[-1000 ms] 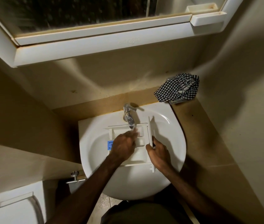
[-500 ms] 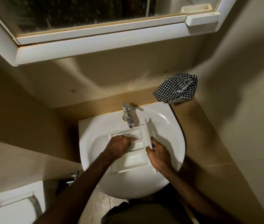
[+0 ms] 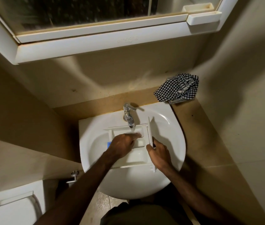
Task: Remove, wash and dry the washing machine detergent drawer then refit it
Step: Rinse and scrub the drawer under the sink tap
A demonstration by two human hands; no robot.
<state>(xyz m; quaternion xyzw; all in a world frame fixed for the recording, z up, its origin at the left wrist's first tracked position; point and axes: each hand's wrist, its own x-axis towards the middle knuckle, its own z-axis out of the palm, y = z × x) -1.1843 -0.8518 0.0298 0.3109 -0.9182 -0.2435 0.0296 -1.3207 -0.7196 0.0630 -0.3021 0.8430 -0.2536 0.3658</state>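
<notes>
The white detergent drawer (image 3: 137,155) lies across the white sink (image 3: 169,127), its compartments facing up under the chrome tap (image 3: 128,116). Water runs from the tap into the far compartment. My left hand (image 3: 122,144) reaches into the drawer, fingers stretched toward the far compartment under the stream. My right hand (image 3: 158,153) grips the drawer's front panel (image 3: 149,129) on the right side, holding the drawer steady. A blue label (image 3: 108,144) shows at the drawer's left edge.
A black-and-white checked cloth (image 3: 178,89) lies on the brown counter (image 3: 201,135) at the back right corner. A white mirror cabinet (image 3: 96,44) hangs overhead. A toilet (image 3: 13,207) stands lower left, with a wall valve (image 3: 73,176) beside it.
My left hand has slid forward along the drawer from the middle compartment toward the tap, fingers now stretched under the water. The drawer shifted slightly in the sink. My right hand keeps its grip.
</notes>
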